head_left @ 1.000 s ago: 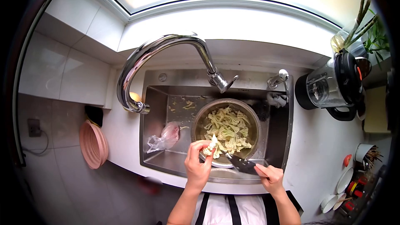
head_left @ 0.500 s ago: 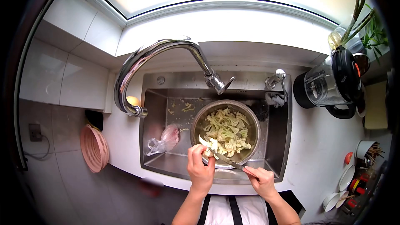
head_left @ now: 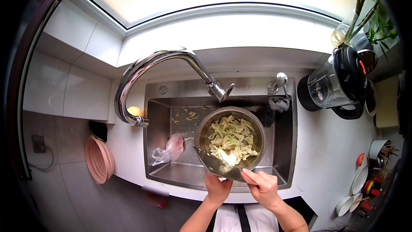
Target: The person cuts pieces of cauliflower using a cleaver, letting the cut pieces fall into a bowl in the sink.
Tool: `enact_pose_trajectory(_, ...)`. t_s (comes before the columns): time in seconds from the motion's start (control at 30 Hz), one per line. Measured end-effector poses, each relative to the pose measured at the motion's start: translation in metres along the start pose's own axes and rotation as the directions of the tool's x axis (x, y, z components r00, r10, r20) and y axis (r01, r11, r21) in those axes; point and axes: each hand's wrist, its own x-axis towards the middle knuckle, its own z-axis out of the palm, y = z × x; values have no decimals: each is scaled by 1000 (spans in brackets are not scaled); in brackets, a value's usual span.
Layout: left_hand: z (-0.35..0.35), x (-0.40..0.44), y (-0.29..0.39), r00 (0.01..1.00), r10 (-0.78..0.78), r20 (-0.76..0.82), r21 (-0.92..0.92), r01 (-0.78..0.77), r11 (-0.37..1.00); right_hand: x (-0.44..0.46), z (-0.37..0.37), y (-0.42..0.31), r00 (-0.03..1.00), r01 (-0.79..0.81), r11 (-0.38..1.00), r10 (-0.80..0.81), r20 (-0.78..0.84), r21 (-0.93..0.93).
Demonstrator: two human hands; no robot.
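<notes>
A steel bowl [head_left: 262, 139] stands in the sink, holding many cut cauliflower florets [head_left: 231, 135]. My right hand [head_left: 262, 187] grips the handle of a kitchen knife, its broad blade [head_left: 214, 163] turned flat over the bowl's near rim. Just below the blade is my left hand [head_left: 218, 189], fingers closed and partly covered by the knife. A whitish bit of cauliflower [head_left: 222, 179] shows at its fingertips; the rest of that piece is hidden. One bright white floret [head_left: 230, 158] lies beside the blade's upper edge, inside the bowl.
The steel sink [head_left: 171, 174] also holds a clear plastic bag with something pink [head_left: 174, 146] and loose scraps. A chrome faucet [head_left: 146, 62] arches over the left. On the right counter are a blender [head_left: 332, 83] and white bowls [head_left: 359, 180]. A pink basket [head_left: 98, 161] is at left.
The knife has turned so its broad side faces up and its tip points up-left. My left hand has moved lower, partly behind the blade. The view has shifted slightly.
</notes>
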Motion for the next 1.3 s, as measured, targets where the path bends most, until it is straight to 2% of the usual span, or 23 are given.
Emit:
enact_pose_trajectory(0.03,3,-7,-2,1000,-6,12,4,6,1000,4,0,-3,1000,7,1000,-7,-14,3)
enact_pose_trajectory(0.13,9,-8,-12,994,32,-100,-134,-45,990,2,5,3,999,9,1000,-9,-31,13)
enact_pose_trajectory(0.23,9,11,-5,975,8,-221,-246,-63,967,-21,25,44,998,-47,998,46,-40,-31)
enact_pose_trajectory(0.33,1,25,-4,963,-139,-229,-386,41,921,-42,24,74,986,-167,973,163,-39,-160)
enact_pose_trajectory(0.4,0,30,-11,962,-162,-221,-382,67,922,-46,18,83,977,-209,955,195,-85,-210)
enact_pose_trajectory(0.57,-4,43,-28,970,-166,-179,-256,117,959,-39,-5,73,937,-313,940,283,-204,-138)
enact_pose_trajectory(0.6,-1,47,-31,969,-195,-150,-295,145,944,-37,-9,71,926,-342,934,316,-206,-104)
enact_pose_trajectory(0.67,9,60,-44,982,-184,-37,-210,173,962,-36,-15,67,902,-392,919,376,-213,-34)
enact_pose_trajectory(0.73,21,73,-45,982,-175,66,51,172,984,-38,-16,68,889,-415,910,404,-217,-4)
enact_pose_trajectory(0.8,32,70,-58,982,-119,150,224,83,971,-42,-21,66,877,-442,897,432,-210,2)
enact_pose_trajectory(0.87,47,49,-85,926,-206,316,239,132,962,-48,-22,64,856,-469,881,469,-218,59)
enact_pose_trajectory(0.9,54,39,-89,913,-206,351,299,99,949,-51,-23,64,845,-479,874,486,-222,88)
enact_pose_trajectory(0.93,64,28,-97,921,-139,363,364,-2,932,-53,-24,64,838,-493,865,502,-213,98)
enact_pose_trajectory(0.97,79,19,-105,794,-413,445,164,381,910,-55,-25,63,831,-507,855,518,-205,107)
enact_pose_trajectory(1.0,93,12,-108,569,-590,573,2,719,695,-57,-26,63,823,-521,846,534,-196,117)
enact_pose_trajectory(1.03,108,1,-118,395,-696,599,-153,910,385,-60,-26,62,822,-523,845,535,-194,115)
enact_pose_trajectory(1.07,124,-12,-131,204,-729,653,-283,959,14,-63,-26,62,824,-522,846,533,-192,112)
enact_pose_trajectory(1.1,141,-19,-143,27,-685,728,-369,858,-358,-63,-26,62,827,-518,849,529,-192,108)
enact_pose_trajectory(1.2,180,-26,-161,-7,-724,690,-552,642,-532,-65,-28,59,834,-505,856,518,-190,114)
enact_pose_trajectory(1.23,191,-19,-157,-101,-790,604,-635,539,-554,-68,-27,57,833,-512,852,523,-180,108)
enact_pose_trajectory(1.3,205,-6,-157,-171,-828,534,-699,462,-546,-66,-28,56,838,-509,855,518,-173,96)
